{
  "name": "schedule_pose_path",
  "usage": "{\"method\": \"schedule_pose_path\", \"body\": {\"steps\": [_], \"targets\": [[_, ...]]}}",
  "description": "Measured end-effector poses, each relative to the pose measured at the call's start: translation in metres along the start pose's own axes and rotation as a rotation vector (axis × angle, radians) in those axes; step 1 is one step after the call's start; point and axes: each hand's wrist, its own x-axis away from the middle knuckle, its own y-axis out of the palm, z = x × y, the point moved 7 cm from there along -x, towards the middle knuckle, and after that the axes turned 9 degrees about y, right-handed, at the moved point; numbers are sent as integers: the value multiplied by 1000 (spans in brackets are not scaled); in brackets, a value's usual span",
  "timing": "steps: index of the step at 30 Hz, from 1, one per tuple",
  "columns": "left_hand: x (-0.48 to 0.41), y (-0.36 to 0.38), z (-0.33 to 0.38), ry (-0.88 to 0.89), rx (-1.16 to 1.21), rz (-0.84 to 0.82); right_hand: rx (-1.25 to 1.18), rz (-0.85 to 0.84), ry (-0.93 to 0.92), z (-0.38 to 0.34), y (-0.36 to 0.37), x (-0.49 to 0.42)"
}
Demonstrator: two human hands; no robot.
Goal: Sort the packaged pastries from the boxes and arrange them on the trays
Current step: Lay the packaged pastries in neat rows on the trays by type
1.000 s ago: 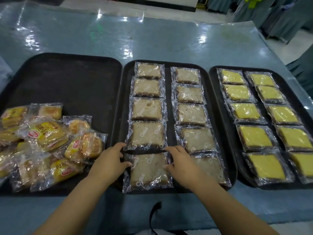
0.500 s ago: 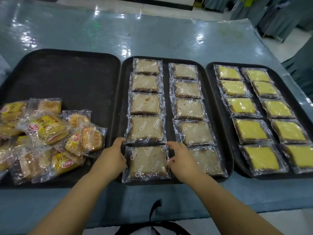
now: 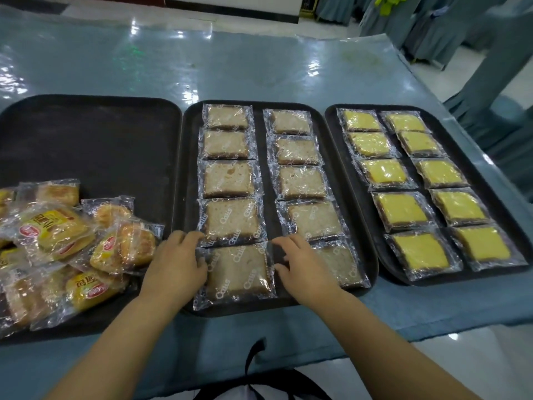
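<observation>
Three black trays lie side by side. The middle tray (image 3: 184,197) holds two columns of beige cake slices in clear wrappers. My left hand (image 3: 176,262) and my right hand (image 3: 304,265) flank the nearest slice packet (image 3: 239,274) of the left column, with fingertips touching its left and right wrapper edges. The packet lies flat on the tray. The right tray (image 3: 357,226) carries two columns of yellow cake slices (image 3: 403,210). On the left tray (image 3: 95,142), a loose pile of yellow-labelled round pastries (image 3: 57,235) fills the near half.
The trays sit on a blue-grey table covered in glossy plastic (image 3: 259,64). The table's near edge runs just below the trays. A black strap (image 3: 253,356) hangs at my body. Draped chairs (image 3: 461,30) stand at the back right.
Both hands stay at the sides of the nearest beige packet, shifting only slightly along its edges. My head has moved, so the trays sit a little higher in view.
</observation>
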Motion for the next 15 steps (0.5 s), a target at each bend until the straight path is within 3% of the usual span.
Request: {"method": "schedule_pose_path", "body": {"steps": [3, 5, 9, 15], "targets": [[-4, 4, 21, 51, 8, 27, 145, 155, -60, 21, -21, 7], [-5, 14, 38, 94, 2, -2, 238, 190, 8, 44, -30, 11], [-9, 34, 69, 184, 2, -80, 299, -4, 243, 89, -24, 16], [-19, 63, 108, 273, -36, -194, 297, -34, 235, 92, -13, 18]]}}
